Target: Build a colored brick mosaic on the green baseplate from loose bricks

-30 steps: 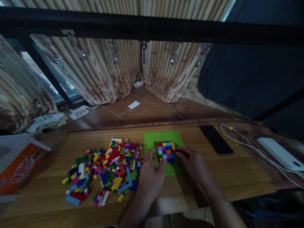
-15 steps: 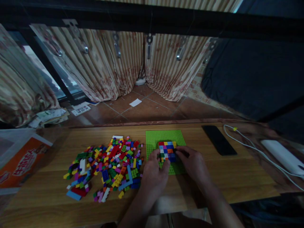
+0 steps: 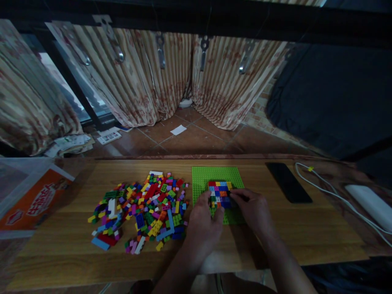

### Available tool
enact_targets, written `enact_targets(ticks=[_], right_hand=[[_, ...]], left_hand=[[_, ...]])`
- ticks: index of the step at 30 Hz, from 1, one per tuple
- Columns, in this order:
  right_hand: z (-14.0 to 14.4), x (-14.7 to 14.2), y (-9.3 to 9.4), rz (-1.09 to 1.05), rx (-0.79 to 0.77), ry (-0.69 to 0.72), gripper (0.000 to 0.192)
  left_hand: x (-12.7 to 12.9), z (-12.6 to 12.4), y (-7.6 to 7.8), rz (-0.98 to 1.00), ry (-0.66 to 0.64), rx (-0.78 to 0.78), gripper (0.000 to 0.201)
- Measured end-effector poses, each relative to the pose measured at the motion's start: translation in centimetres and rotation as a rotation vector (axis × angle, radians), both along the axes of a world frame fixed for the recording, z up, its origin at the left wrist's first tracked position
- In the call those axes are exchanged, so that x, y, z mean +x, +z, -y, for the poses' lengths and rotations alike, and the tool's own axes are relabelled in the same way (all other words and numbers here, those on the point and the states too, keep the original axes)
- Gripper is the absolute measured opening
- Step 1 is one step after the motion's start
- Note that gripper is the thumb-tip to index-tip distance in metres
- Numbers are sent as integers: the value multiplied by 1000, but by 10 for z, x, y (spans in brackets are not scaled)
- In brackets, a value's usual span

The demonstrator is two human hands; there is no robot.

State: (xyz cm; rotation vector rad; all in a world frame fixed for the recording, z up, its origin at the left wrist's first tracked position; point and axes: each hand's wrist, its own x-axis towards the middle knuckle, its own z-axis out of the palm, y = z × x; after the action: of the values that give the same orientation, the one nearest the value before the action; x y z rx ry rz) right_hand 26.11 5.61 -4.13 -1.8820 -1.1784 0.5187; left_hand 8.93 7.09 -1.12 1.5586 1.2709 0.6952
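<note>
A flat block of multicoloured toy bricks sits on a green studded baseplate. My left hand is curled against the block's left and front sides, its fingers and thumb bracing it. At the block's right edge, my right hand has thumb and forefinger pinched together. Something small and dark shows at those fingertips, too small to name. Part of the block and the front of the baseplate are covered by my hands. To the left lies a wide pile of loose toy bricks in many colours and sizes.
The wooden table carries everything. A black phone-like slab lies to the right, with a white cable and white power strip beyond it. An orange-labelled box stands at the left. Curtains hang behind.
The whole view has shifted slightly, so the table's things appear a little further right. Both hands keep nearly the same places at the brick block.
</note>
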Motion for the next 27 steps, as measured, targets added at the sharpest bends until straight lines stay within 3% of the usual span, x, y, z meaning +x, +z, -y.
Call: enact_targets(ticks=[11, 17, 24, 27], right_hand=[[1, 4, 1, -100, 21, 8, 24], [2, 24, 4, -184, 104, -269, 38], [2, 16, 3, 8, 10, -113, 33], [3, 9, 8, 54, -8, -169, 34]], left_hand=[[-3, -1, 1, 44, -24, -18, 39], [-4, -2, 2, 71, -10, -18, 37], [-2, 0, 0, 48, -4, -39, 41], [1, 6, -5, 65, 6, 13, 43]])
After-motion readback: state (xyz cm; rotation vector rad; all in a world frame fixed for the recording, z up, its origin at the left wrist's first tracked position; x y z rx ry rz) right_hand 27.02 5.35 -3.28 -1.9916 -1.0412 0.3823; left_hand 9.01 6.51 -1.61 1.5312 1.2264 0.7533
